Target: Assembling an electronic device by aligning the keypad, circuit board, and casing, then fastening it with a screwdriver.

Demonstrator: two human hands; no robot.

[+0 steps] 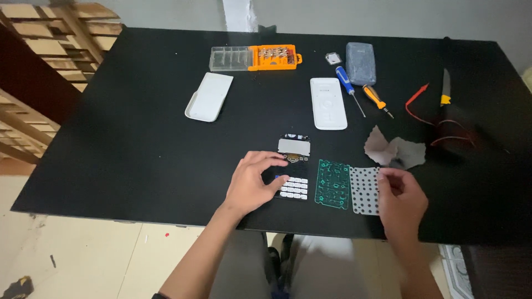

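- Head view looks down on a black table (138, 138) over a pale tiled floor (83, 254); wooden slats (50, 33) stand at the far left.
- Left hand (252, 185) rests on the opened calculator (292, 166) near the front edge, fingers together and flat over its white keys.
- Right hand (400, 202) pinches the edge of a dotted grey key membrane (364, 190), thumb and forefinger closed on it.
- Green circuit board (332, 184) lies between calculator and membrane, just beside both.
- Orange-and-clear bit case (256, 57) sits at the far side, a long rectangle.
- White back cover (209, 96) and white front shell (328, 103) lie mid-table, well apart.
- Blue screwdriver (348, 86), orange screwdriver (377, 99) and a grey pouch (361, 62) lie beyond.
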